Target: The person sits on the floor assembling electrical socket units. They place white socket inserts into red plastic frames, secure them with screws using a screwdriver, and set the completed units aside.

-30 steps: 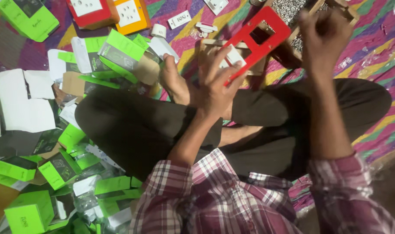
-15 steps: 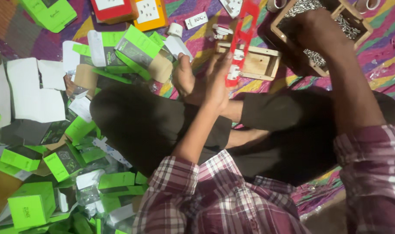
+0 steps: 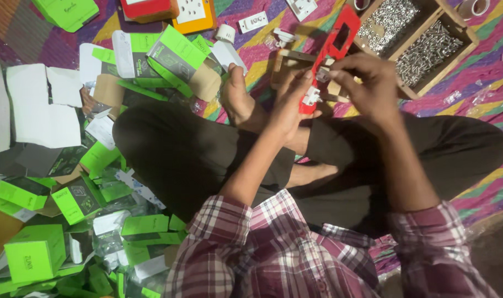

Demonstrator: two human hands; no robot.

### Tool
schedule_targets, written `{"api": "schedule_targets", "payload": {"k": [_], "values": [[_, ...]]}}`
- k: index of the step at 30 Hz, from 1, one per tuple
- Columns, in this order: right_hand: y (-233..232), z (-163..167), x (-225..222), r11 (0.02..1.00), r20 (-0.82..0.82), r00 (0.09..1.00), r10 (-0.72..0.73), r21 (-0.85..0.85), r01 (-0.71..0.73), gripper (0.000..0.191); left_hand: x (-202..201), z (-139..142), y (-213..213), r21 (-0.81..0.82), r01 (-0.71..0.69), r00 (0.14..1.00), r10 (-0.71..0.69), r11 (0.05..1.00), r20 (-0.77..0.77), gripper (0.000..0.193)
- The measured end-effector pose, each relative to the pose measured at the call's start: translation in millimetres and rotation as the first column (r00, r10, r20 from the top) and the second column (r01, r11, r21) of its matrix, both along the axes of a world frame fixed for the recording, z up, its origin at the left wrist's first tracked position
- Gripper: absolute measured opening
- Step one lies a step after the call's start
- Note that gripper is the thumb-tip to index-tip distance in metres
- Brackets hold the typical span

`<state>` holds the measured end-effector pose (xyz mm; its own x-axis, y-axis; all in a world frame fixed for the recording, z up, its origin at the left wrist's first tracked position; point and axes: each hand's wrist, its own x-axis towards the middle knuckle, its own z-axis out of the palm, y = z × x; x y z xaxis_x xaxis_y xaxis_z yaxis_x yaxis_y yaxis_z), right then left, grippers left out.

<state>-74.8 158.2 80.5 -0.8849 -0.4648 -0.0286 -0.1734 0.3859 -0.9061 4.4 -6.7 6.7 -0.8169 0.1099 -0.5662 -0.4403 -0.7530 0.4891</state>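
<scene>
I sit cross-legged on a striped mat. My left hand (image 3: 293, 105) grips the lower end of a long red plastic switch plate (image 3: 336, 47) that stands edge-on above my knees. My right hand (image 3: 367, 85) pinches a small white part (image 3: 322, 75) against the plate's middle. Both hands touch the plate.
A wooden tray (image 3: 428, 33) with compartments of metal screws lies at the top right. A small wooden frame (image 3: 287, 60) lies under the plate. Many green cartons (image 3: 177, 55) and white cards (image 3: 39, 110) cover the floor at left. Red and orange switch boards (image 3: 193, 11) lie at the top.
My right hand came down from the screw tray to the middle of the red plate. The plate has turned edge-on and stays in my left hand.
</scene>
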Motion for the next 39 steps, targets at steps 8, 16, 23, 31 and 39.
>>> {"api": "schedule_targets", "payload": {"k": [8,16,23,31,39], "values": [[-20.2,-5.1,11.8,0.993,-0.184,0.983,0.025,0.120,-0.003,0.013,3.3,4.6,2.5,-0.105,0.003,1.000,-0.001,0.994,0.022,0.039],[-15.3,-10.2,15.3,0.996,-0.173,0.983,0.061,0.082,-0.048,0.016,2.7,8.4,2.6,-0.117,0.008,0.999,-0.004,0.993,0.034,0.037],[-8.6,2.2,4.8,0.993,0.018,0.999,0.032,0.116,-0.034,0.010,3.4,15.1,2.7,-0.238,0.094,0.995,-0.086,0.967,0.044,0.042],[-11.1,7.1,7.9,0.988,0.001,0.999,0.034,0.150,-0.034,0.011,4.6,19.3,3.3,-0.317,0.073,0.996,-0.083,0.946,-0.017,0.043],[-16.4,3.7,16.5,0.978,-0.291,0.950,0.111,0.204,-0.052,0.013,5.9,13.6,3.7,-0.386,0.054,0.998,-0.060,0.921,-0.004,0.041]]}}
